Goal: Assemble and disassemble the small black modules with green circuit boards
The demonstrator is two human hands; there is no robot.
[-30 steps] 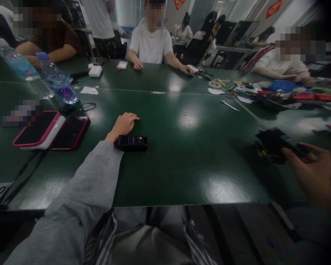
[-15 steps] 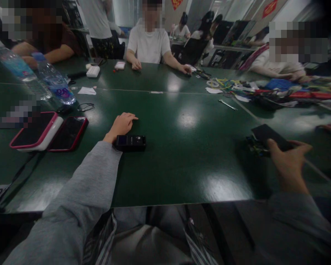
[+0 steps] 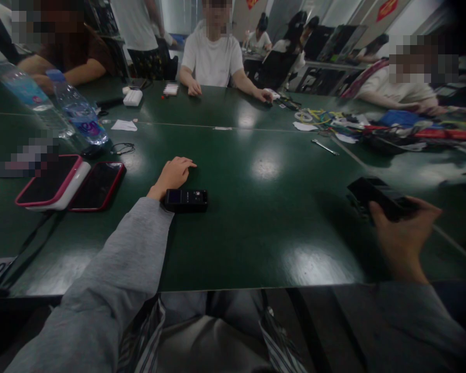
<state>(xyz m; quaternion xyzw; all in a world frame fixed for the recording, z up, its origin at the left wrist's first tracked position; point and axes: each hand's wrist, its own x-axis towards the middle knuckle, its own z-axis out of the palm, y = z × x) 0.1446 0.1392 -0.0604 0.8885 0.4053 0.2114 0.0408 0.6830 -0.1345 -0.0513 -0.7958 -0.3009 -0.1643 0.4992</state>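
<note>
Right hand (image 3: 406, 233), right side of the frame: closed around one end of a dark block (image 3: 384, 199), thumb on the near side, fingers on the far side; block angled toward the middle of the frame, above the green table (image 3: 236, 248), lower left edge blurred, possibly with small parts or wiring attached. Left hand (image 3: 173, 174), left of centre: empty, palm down on the table, fingers loosely bent and partly spread, index pointing right. Just below the left hand, by the cuff of the grey sleeve (image 3: 135, 243): one black handheld device (image 3: 186, 200) with small screen and buttons, lying flat. Farther left: one red-cased phone (image 3: 98, 186), dark screen up; next to it, one pink-rimmed device (image 3: 52, 178) on a white slab (image 3: 75, 186). Upper left: two clear plastic bottles (image 3: 81, 114), tilted in view; one thin black cable loop (image 3: 123, 148); one scrap of white paper (image 3: 124, 125); one white case (image 3: 132, 97). Upper right: one metal wrench (image 3: 325, 147), apart from a heap of coloured cables (image 3: 373, 127). Top centre: one person in a white T-shirt (image 3: 213, 57), seated across the table, both hands on its surface
</note>
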